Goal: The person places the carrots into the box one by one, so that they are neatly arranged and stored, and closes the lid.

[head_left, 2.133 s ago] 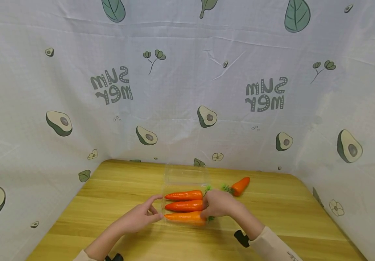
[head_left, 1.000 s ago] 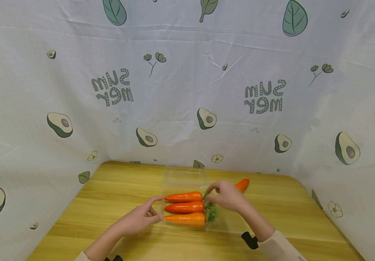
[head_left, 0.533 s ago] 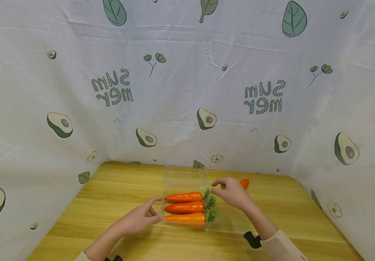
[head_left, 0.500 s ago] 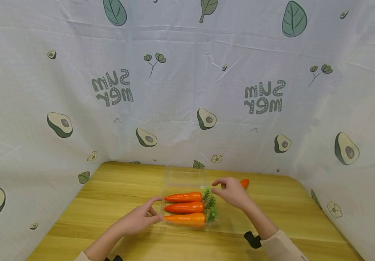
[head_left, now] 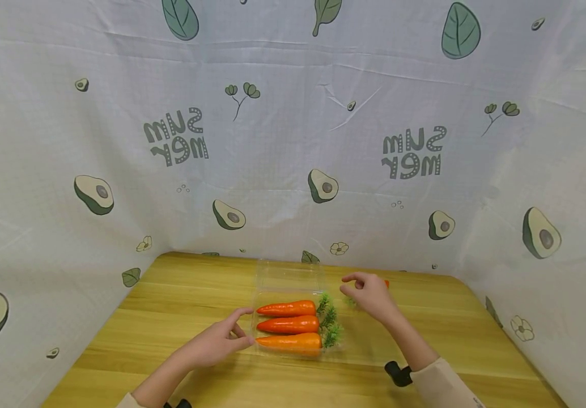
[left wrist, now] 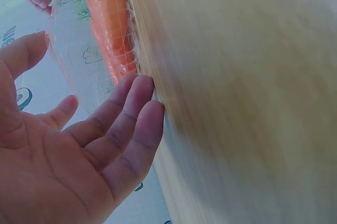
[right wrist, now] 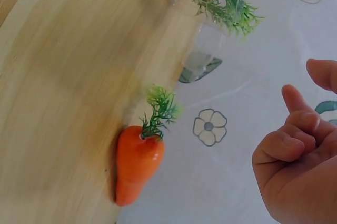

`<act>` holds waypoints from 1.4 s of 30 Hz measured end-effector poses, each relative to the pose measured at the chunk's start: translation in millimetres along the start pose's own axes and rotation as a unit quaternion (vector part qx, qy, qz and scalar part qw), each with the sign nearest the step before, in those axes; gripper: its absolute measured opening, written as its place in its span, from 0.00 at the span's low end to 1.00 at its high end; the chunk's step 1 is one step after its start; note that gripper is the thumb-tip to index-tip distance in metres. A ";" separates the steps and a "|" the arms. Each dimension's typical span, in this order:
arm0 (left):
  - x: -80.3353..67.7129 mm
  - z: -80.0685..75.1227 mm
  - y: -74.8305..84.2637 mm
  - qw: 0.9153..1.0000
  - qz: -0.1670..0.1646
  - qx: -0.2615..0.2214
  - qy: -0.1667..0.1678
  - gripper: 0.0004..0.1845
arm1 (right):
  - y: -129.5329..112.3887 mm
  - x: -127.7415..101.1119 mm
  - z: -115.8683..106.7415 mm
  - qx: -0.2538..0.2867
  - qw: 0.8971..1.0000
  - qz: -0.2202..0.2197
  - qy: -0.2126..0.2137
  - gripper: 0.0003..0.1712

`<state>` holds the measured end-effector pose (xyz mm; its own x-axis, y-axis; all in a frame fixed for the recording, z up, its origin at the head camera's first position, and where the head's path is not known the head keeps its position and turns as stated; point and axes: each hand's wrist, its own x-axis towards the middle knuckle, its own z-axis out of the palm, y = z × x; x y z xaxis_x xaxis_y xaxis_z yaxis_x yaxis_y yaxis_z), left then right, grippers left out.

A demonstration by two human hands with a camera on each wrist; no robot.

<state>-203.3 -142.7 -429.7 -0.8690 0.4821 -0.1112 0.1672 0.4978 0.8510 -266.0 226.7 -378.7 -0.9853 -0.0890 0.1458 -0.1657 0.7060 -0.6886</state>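
Right hand (head_left: 369, 293) hovers empty, fingers loosely curled, over the loose carrot (right wrist: 138, 161) right of centre, while the open left hand (head_left: 216, 341) braces the clear tray (head_left: 293, 275); a hasty grab might roll that carrot away.

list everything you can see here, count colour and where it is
carrots in container: three, orange with green tops, side by side in the clear container, tips toward the left hand
loose carrot: one, orange with a green top, on the table just beyond the right hand, outside the container
clear plastic container: one, transparent, lid open toward the back, middle of the table
table: one, light wood
backdrop cloth: white with avocado and leaf prints, behind and beside the table
left hand: one, fingers straight, touching the container's left edge
right hand: one, fingers loosely curled, holding nothing, above the loose carrot
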 end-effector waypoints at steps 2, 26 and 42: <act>0.3 0.1 -0.2 1.000 0.000 -0.001 0.000 0.38 | 2.2 0.9 -1.0 0.000 1.000 0.004 0.004 0.18; 1.6 0.3 -1.1 1.000 -0.004 -0.007 -0.001 0.38 | 43.9 14.7 -7.2 0.034 0.996 0.065 0.057 0.25; 0.0 -0.3 2.1 1.000 -0.006 -0.010 -0.001 0.40 | 63.2 16.3 -9.8 0.041 0.989 0.124 0.075 0.27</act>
<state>-203.1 -141.9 -427.8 -0.8697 0.4780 -0.1226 0.1475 0.4889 0.8598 -292.1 276.8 -412.8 -0.9799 0.1886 0.0655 0.0704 0.6331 -0.7709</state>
